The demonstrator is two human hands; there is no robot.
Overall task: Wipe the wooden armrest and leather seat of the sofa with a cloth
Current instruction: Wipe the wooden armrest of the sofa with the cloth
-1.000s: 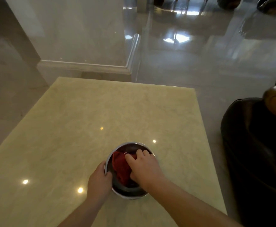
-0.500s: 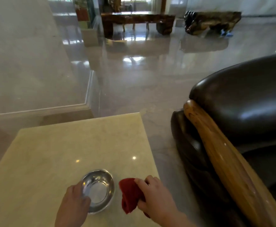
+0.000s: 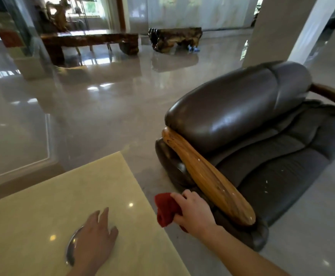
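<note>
My right hand [image 3: 194,213] has its fingers curled tight around a bunched red cloth [image 3: 166,210], which I hold in the air between the table edge and the sofa, just beside the near end of the wooden armrest [image 3: 206,176] and not yet touching it. My left hand [image 3: 96,236] lies flat with fingers spread over a steel bowl [image 3: 72,248] on the pale stone table [image 3: 43,212], holding nothing.

If the cloth is wet, I judge it could drip onto the polished floor [image 3: 103,116] in the gap and leave a slick spot. Wadded this tight, it would meet the rounded, glossy armrest with only a small patch and could skid off the curve toward the dark leather seat [image 3: 272,166]. Pale flecks lie on the seat; a hard stroke might only smear them.

The room is wide and bright, with glossy tiles, a heavy wooden bench [image 3: 91,41], a carved root stool [image 3: 174,37] and a white pillar [image 3: 278,28] behind the sofa.
</note>
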